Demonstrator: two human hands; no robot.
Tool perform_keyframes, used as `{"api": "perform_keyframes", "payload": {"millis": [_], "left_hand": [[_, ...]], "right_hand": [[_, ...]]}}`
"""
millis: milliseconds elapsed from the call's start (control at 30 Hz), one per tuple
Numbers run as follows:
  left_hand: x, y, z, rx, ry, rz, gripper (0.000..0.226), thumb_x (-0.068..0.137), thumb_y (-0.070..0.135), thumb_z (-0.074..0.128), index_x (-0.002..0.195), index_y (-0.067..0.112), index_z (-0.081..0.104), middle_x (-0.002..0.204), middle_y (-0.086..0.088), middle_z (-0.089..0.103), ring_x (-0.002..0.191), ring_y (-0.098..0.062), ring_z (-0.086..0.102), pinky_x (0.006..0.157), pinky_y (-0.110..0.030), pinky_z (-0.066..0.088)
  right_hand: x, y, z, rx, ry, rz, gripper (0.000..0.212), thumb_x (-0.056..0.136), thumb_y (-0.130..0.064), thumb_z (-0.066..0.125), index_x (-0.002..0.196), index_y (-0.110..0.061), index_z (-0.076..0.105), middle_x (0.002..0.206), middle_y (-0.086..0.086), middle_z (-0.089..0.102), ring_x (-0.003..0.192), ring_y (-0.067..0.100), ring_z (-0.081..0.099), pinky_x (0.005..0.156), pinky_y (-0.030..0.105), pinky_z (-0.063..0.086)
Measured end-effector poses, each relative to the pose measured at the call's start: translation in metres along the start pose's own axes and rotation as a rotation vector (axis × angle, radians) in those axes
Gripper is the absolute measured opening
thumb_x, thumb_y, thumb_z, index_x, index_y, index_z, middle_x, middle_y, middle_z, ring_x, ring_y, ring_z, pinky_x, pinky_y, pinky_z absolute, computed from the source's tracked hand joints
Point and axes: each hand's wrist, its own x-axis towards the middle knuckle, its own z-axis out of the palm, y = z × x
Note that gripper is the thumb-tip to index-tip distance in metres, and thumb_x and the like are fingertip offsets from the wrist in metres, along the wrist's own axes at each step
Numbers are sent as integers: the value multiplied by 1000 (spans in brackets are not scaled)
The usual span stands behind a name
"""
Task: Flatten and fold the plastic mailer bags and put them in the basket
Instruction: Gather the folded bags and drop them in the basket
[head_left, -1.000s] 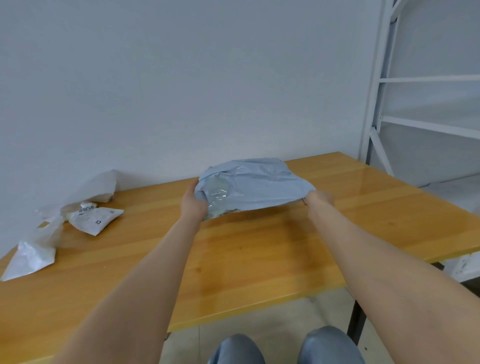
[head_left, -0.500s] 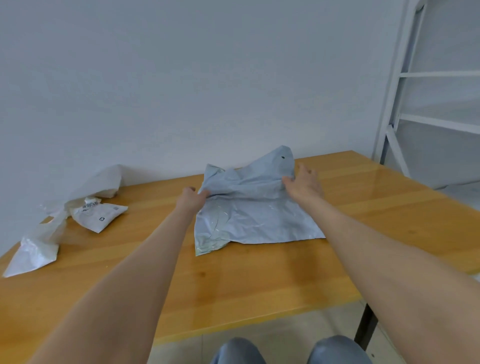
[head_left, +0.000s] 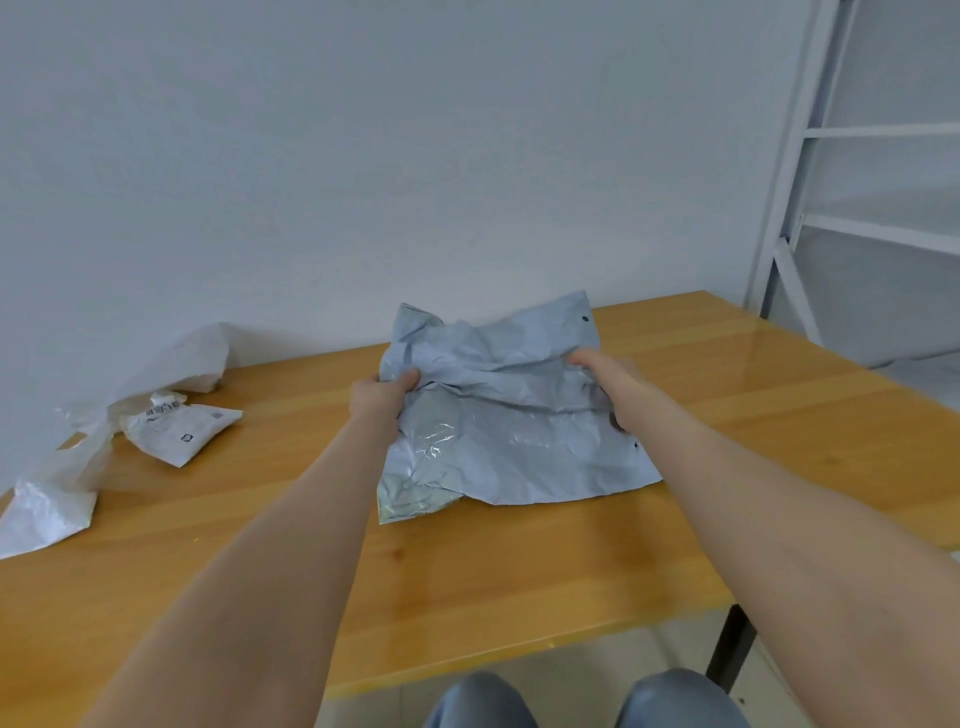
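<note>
Head view shows the grey-blue crinkled plastic mailer bag (head_left: 519, 431) near the middle of the yellow wooden table (head_left: 467, 582), towards its far edge. The near half of the bag lies on the wood. The far half stands up in a rumpled ridge between your 2 hands.

Your left hand (head_left: 382, 397) grips the bag's left edge, fingers curled round a bunch of the plastic. Your right hand (head_left: 605, 371) sits on the bag's right side with the thumb laid against the ridge. Its fingers are hidden behind the hand, so I cannot tell whether it pinches the plastic or only presses it.

You look to be in the flattening step on this 1 bag, and no clean fold is made yet. The next move likely calls for drawing the 2 sides apart to pull out the ridge, then laying the far half down and smoothing it. Trapped air could puff it up again.

To your left a small white printed mailer pouch (head_left: 179, 434) lies beside crumpled white plastic bags (head_left: 49, 512), well apart from your work. A white metal shelving rack (head_left: 789, 208) stands at the right. No basket is in view, so you will have to find it before placing anything.
</note>
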Motion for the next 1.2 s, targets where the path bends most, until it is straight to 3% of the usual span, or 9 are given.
{"api": "perform_keyframes", "payload": {"millis": [67, 233, 367, 500, 633, 767, 967, 1067, 1200], "left_hand": [[-2, 2, 1, -11, 24, 64, 39, 81, 24, 75, 112, 5, 60, 108, -15, 66, 96, -33, 64, 88, -47, 54], [-17, 4, 2, 109, 106, 244, 38, 92, 37, 58, 114, 6, 55, 109, -14, 63, 99, -33, 60, 85, -42, 51], [-19, -6, -5, 84, 108, 224, 58, 86, 54, 58, 121, 8, 51, 112, -8, 60, 100, -28, 58, 85, -40, 50], [-14, 1, -16, 3, 26, 57, 80, 76, 67, 61, 126, 5, 49, 102, -6, 57, 87, -22, 55, 77, -39, 50], [-9, 14, -16, 77, 15, 68, 88, 80, 69, 54, 135, 1, 45, 123, -13, 56, 110, -31, 56, 85, -39, 46], [-5, 22, -14, 129, 26, 84, 65, 89, 54, 56, 118, -5, 55, 100, -10, 54, 91, -26, 52, 76, -33, 40], [-8, 20, -16, 123, 4, 172, 31, 87, 27, 67, 101, -1, 66, 80, -7, 64, 85, -28, 61, 85, -41, 53], [-9, 24, -17, 139, 52, 240, 23, 91, 29, 62, 82, 8, 63, 68, -2, 56, 78, -24, 56, 73, -37, 49], [0, 26, -25, 101, 207, 292, 41, 93, 35, 57, 59, 15, 45, 59, -2, 43, 62, -24, 43, 62, -30, 37]], "right_hand": [[-1, -2, 1, 69, 9, 10, 53, 81, -49, 69, 119, -13, 58, 113, 2, 61, 100, 25, 59, 88, 38, 49], [1, -1, -5, 121, 256, -76, 35, 88, -15, 65, 122, -7, 60, 96, 8, 61, 78, 23, 58, 74, 32, 51], [0, 3, -7, 134, 308, -133, 33, 93, -11, 57, 126, -11, 58, 101, 9, 62, 81, 22, 55, 71, 28, 46], [-6, 0, -13, 166, 218, -141, 15, 97, -9, 52, 108, -17, 57, 86, 4, 57, 69, 18, 52, 57, 26, 43], [-13, 0, -10, 104, 70, -88, 16, 98, -14, 53, 113, -19, 56, 81, 3, 55, 65, 17, 49, 58, 28, 41], [-17, -5, -8, -60, 103, -152, 19, 89, -8, 53, 106, -16, 56, 78, 2, 52, 62, 17, 46, 51, 24, 34], [-13, -18, -6, -148, 233, -261, 49, 82, -59, 58, 107, -17, 59, 101, 2, 58, 90, 24, 55, 75, 32, 41], [-8, -22, -3, -160, 346, -268, 30, 83, -44, 63, 95, -16, 62, 103, 8, 65, 88, 27, 60, 77, 34, 49], [-8, -22, -3, 65, 438, -210, 24, 83, -38, 63, 74, -17, 57, 88, 3, 63, 75, 23, 57, 70, 31, 47]]}}
